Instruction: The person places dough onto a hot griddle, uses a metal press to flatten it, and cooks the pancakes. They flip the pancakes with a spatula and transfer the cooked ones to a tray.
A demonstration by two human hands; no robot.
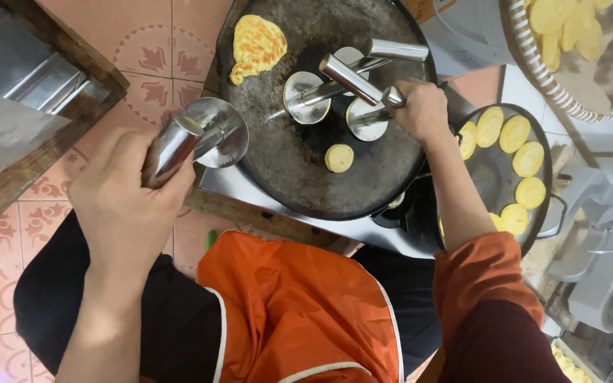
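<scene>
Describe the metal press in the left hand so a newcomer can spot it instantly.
Start at the big round dark griddle in the middle of the view, then look just off its left edge, over the pink patterned floor tiles. There the left hand grips a shiny metal press, a handle ending in a flat disc. Unlike the three presses standing on the griddle, it is lifted clear.

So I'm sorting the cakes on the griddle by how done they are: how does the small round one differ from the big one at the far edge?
The small cake is a thick, neat, pale yellow disc; the big cake is pressed flat, wide and uneven in outline. The small cake looks plain, while the big cake shows orange-brown streaks. Both lie uncovered on the dark griddle, apart from the metal presses.
</scene>
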